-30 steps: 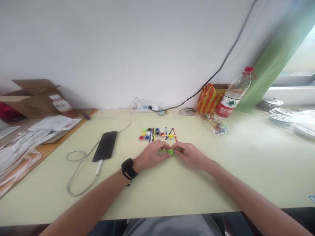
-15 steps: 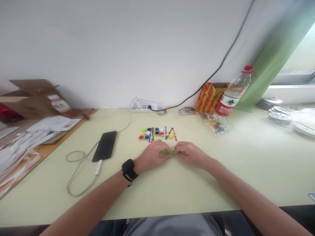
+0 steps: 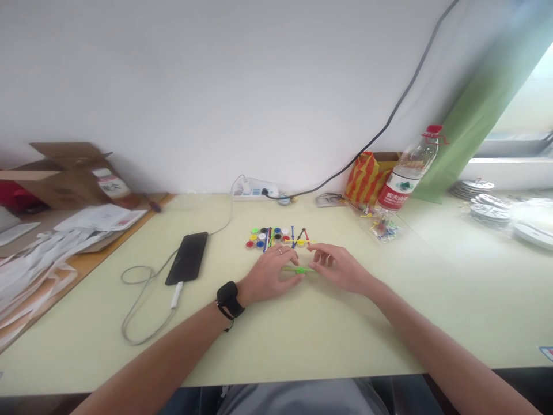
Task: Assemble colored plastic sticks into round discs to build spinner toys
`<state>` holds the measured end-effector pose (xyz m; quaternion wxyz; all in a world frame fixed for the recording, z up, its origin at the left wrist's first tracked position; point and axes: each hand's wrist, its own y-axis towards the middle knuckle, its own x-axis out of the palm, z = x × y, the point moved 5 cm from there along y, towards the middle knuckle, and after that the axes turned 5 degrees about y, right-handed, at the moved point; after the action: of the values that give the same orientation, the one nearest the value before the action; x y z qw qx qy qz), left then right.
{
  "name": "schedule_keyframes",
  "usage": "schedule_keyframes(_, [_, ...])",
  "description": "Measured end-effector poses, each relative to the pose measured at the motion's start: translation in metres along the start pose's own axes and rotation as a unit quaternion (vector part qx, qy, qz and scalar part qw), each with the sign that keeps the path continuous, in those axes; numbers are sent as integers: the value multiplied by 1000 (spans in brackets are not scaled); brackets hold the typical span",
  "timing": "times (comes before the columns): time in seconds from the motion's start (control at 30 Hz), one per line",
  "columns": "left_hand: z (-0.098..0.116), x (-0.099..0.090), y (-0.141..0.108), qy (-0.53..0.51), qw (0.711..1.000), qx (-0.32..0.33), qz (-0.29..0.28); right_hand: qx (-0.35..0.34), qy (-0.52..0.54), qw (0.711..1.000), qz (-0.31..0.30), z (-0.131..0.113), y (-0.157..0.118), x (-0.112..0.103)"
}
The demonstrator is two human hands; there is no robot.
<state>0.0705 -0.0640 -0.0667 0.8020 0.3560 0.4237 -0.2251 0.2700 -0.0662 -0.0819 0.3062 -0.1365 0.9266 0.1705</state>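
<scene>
A bright green plastic stick with a thicker middle lies across the gap between my hands, low over or on the table. My left hand curves around its left end, thumb and forefinger parted; whether a finger touches it I cannot tell. At the other end is my right hand, its thumb close to the tip and its fingers curled but apart. Just beyond my hands, small round discs in several colours sit in rows. Coloured plastic sticks lie beside them.
On the left are a black phone with its cable, white straps and a cardboard box. At the back stands a power strip. A large bottle and a bag of small parts are on the right.
My fingers have parted from their pinch around the green stick, and more of it shows between my hands. My right hand has opened. The view has shifted slightly.
</scene>
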Motion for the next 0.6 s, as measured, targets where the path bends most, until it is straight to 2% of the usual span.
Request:
schedule_keyframes(0.23, [-11,-11,2,-18,995,-71,73,94,-56,988,107,2,-6,-6])
schedule_keyframes(0.3, [-13,-12,2,-23,993,-80,87,108,-33,990,83,-1,-7,-4])
schedule_keyframes(0.37, [-15,-12,1,-23,991,-92,98,101,50,994,-15,-6,-7,1])
schedule_keyframes(0.43, [-18,-12,1,-18,988,-107,106,76,172,976,-114,-16,-9,3])
schedule_keyframes(0.47, [-19,-12,1,-15,987,-114,109,66,223,964,-129,-20,-9,1])
schedule_keyframes(0.53, [-21,-12,1,-10,986,-122,113,59,272,956,-89,-22,-7,-10])
schedule_keyframes(0.6, [-22,-12,1,-8,986,-121,114,73,264,961,-30,-18,-4,-19])
